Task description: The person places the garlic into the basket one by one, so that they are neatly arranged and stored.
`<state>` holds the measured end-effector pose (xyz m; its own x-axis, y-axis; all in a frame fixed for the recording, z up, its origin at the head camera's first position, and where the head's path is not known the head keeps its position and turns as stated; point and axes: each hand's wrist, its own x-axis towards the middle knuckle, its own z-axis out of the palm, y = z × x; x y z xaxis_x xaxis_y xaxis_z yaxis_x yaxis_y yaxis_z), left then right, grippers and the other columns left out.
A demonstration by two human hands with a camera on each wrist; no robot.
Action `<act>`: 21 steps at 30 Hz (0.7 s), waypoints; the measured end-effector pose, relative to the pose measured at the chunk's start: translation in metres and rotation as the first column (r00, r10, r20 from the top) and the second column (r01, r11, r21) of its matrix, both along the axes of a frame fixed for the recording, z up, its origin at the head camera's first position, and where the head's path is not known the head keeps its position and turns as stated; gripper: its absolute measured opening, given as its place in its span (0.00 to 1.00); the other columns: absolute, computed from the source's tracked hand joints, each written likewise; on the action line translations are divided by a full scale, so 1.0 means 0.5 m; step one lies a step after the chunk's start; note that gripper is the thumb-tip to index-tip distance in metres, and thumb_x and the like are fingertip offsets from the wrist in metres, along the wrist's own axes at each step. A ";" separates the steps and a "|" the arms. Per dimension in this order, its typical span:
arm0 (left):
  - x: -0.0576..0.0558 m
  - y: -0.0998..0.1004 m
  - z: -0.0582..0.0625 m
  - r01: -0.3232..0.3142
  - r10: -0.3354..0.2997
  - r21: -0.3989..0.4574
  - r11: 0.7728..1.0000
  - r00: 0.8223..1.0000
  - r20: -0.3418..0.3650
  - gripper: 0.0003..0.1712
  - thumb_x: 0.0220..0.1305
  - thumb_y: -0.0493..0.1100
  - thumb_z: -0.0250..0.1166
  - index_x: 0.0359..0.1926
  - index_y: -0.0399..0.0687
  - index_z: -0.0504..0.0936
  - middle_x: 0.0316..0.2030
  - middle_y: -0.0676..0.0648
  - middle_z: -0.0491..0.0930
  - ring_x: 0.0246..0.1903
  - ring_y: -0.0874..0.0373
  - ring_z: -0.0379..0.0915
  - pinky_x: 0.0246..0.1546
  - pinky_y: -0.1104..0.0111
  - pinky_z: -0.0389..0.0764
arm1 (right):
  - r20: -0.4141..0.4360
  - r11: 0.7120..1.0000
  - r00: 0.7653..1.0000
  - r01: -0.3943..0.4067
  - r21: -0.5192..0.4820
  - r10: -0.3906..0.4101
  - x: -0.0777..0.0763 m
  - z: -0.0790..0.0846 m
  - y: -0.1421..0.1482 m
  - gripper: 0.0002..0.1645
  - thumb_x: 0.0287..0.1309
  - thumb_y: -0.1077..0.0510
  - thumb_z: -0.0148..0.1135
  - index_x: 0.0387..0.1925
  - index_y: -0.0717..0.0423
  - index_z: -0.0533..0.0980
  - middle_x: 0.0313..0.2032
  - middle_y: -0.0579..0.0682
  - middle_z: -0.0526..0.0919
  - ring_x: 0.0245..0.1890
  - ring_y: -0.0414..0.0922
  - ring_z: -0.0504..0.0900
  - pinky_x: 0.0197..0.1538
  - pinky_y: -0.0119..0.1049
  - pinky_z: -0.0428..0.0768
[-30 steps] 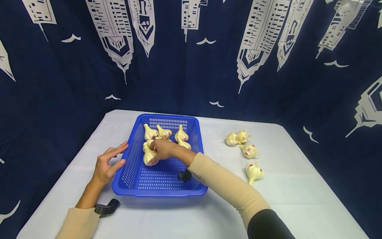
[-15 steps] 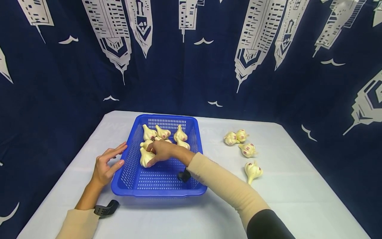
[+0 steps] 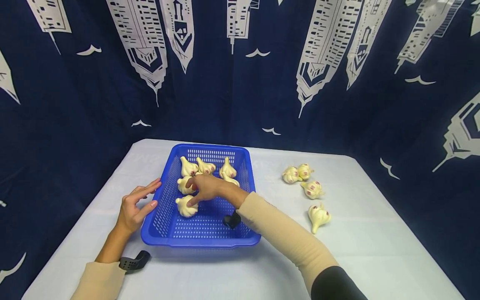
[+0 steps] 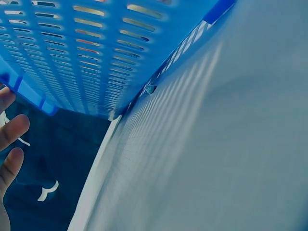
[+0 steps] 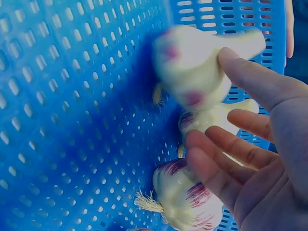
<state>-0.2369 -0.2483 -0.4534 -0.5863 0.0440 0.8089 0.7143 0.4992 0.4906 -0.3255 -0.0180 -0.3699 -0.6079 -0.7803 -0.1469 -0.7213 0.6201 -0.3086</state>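
Observation:
My right hand [image 3: 206,187] reaches into a blue plastic basket [image 3: 202,242], over several garlic bulbs. Its thumb touches the nearest bulb [image 3: 186,207], which lies with its stem to the left. In the right wrist view the thumb [image 5: 255,72] rests against that bulb [image 5: 190,62], while the other fingers are spread apart from it, beside a second bulb [image 5: 207,120] and a third with purple streaks [image 5: 187,197]. The left hand [image 3: 131,208] touches the basket's left rim with extended fingers; some fingertips [image 4: 14,130] show in the left wrist view.
Several more garlic bulbs lie on the white table [image 3: 375,233] right of the basket, including one nearer the front [image 3: 318,216]. Others sit at the back of the basket, such as one bulb [image 3: 226,168]. A dark blue patterned cloth [image 3: 225,96] hangs behind.
The nearest bulb in the basket has shifted toward the front and turned, its stem now pointing left. My right thumb and fingers have spread apart. The left hand stays at the rim.

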 end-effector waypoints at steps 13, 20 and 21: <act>0.000 0.003 0.002 -0.007 0.007 -0.002 1.000 1.000 0.000 0.29 0.43 0.32 0.61 0.51 0.30 0.83 0.53 0.33 0.80 0.36 0.58 0.74 0.36 0.74 0.67 | -0.049 0.995 0.994 -0.101 0.002 0.101 0.001 -0.005 -0.002 0.29 0.56 0.47 0.71 0.54 0.58 0.79 0.43 0.51 0.86 0.44 0.41 0.81 0.48 0.27 0.74; 0.001 0.005 0.002 0.002 -0.002 0.008 1.000 1.000 -0.012 0.28 0.43 0.32 0.61 0.51 0.29 0.83 0.53 0.33 0.80 0.37 0.63 0.74 0.36 0.75 0.67 | -0.118 0.995 0.989 -0.079 0.054 0.085 0.003 -0.010 -0.005 0.25 0.60 0.42 0.66 0.48 0.57 0.79 0.25 0.42 0.76 0.26 0.36 0.70 0.32 0.26 0.70; 0.001 0.006 0.002 0.004 -0.004 0.009 1.000 1.000 -0.012 0.28 0.43 0.31 0.61 0.51 0.28 0.83 0.53 0.33 0.80 0.37 0.63 0.74 0.36 0.74 0.67 | -0.117 0.996 0.990 -0.073 0.059 0.080 0.004 -0.011 -0.005 0.25 0.60 0.42 0.65 0.48 0.57 0.79 0.24 0.41 0.75 0.25 0.36 0.69 0.31 0.26 0.69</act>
